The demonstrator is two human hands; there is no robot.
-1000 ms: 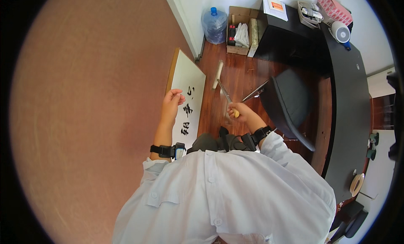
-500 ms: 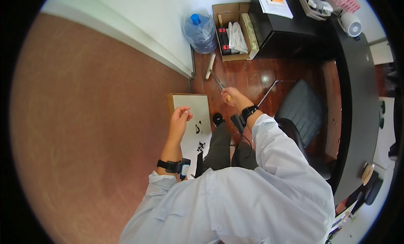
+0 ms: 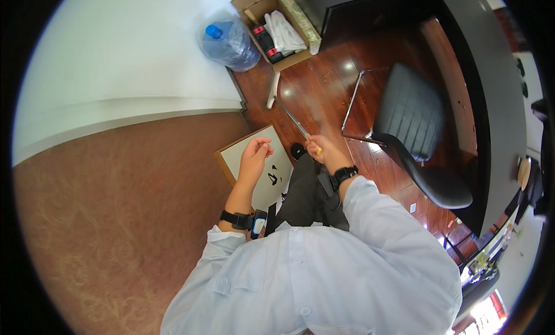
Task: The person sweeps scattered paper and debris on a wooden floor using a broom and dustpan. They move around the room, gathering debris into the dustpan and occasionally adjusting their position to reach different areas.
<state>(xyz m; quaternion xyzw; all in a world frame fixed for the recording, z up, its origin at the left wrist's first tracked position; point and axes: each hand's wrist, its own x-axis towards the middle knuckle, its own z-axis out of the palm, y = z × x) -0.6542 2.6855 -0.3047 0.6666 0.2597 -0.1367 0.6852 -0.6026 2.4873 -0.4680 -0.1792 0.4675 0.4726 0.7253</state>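
Note:
My right hand (image 3: 325, 154) is shut on a thin metal tool (image 3: 297, 125) with a yellowish handle, its shaft pointing up and left over the wooden floor. My left hand (image 3: 256, 156) hovers at the upper part of a wood-framed white picture (image 3: 272, 187) with black brush marks. Its fingers are curled and pinched together, and nothing shows between them. The picture leans against the brown wall (image 3: 115, 208) next to my dark trouser leg. Both wrists wear black bands.
A blue water bottle (image 3: 228, 43) and an open cardboard box (image 3: 277, 23) with cloth stand by the white wall. A white stick-like object (image 3: 272, 92) lies on the floor. A grey chair (image 3: 416, 124) and a dark desk (image 3: 491, 104) are on the right.
The view has swung, so the brown wall and the floor sit differently in the picture. My left hand has stayed by the picture's top and my right hand still grips the tool.

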